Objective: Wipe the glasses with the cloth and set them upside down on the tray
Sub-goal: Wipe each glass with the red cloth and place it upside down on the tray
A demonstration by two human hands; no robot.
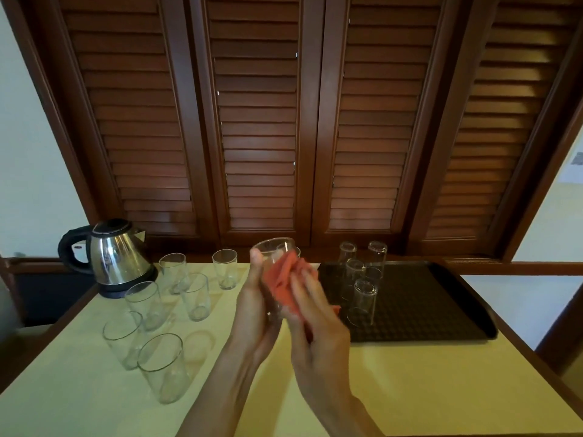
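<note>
My left hand (254,305) grips a clear glass (273,249) held up above the table's middle, mouth tilted away from me. My right hand (315,313) presses an orange-red cloth (284,277) against the glass's side, fingers stretched over the cloth. A black tray (441,298) lies to the right with several glasses (362,298) standing upside down on its left part. Several upright glasses (164,367) stand on the table's left half.
A steel electric kettle (116,257) with a black handle stands at the back left. The table has a pale yellow top (394,389) with a wooden rim. Brown louvred shutters (258,121) close off the back.
</note>
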